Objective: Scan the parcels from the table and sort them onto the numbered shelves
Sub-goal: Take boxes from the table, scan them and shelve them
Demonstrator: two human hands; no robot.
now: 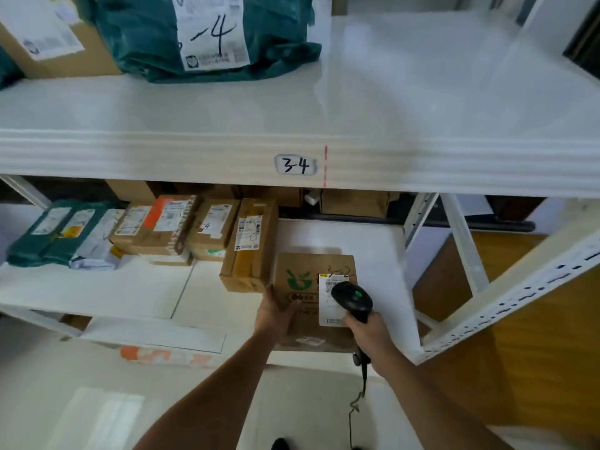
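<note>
Cardboard parcel (305,300) sits under left-hand fingers (276,306) gripping its edge — right hand (367,329) clenches scanner (352,298); upright box (250,245) just beyond.

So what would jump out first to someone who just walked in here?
Probably the two hands low in the middle: the left hand steadies a brown box on the lower shelf while the right hand aims a black scanner at its label. Next, the handwritten 3-4 tag on the upper shelf's edge, and the teal bag above it.

Bare forearms — no sleeves; perhaps dark shoes (281,443) below.
</note>
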